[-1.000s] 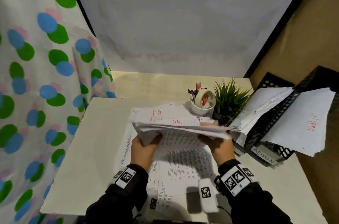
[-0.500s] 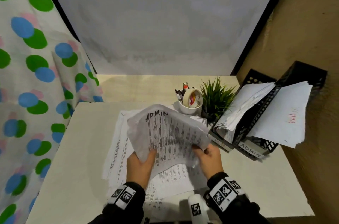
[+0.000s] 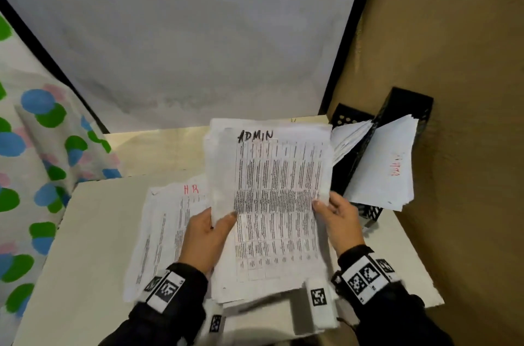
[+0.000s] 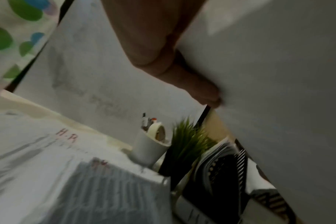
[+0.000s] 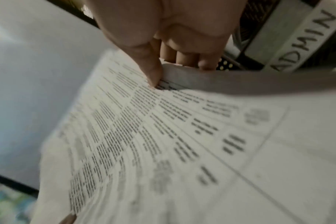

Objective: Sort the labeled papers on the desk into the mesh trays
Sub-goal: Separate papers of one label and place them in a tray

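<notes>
I hold a stack of printed sheets upright over the desk, its top page headed ADMIN in black. My left hand pinches its left edge, thumb in front, fingers behind the paper. On the right edge, my right hand pinches with the thumb on the print. Flat on the desk lies a sheet marked HR in red, also seen in the left wrist view. Black mesh trays stand at the right, stuffed with papers. One tray carries an ADMIN label.
A white cup with a tape roll and pens and a small green plant stand behind the held stack. A spotted curtain hangs on the left. A brown wall closes the right side. The white desk board shows at left.
The stack has swung from lying almost flat with HR sheets showing to standing upright with the ADMIN page facing me. Both hands rose and shifted right towards the trays.
</notes>
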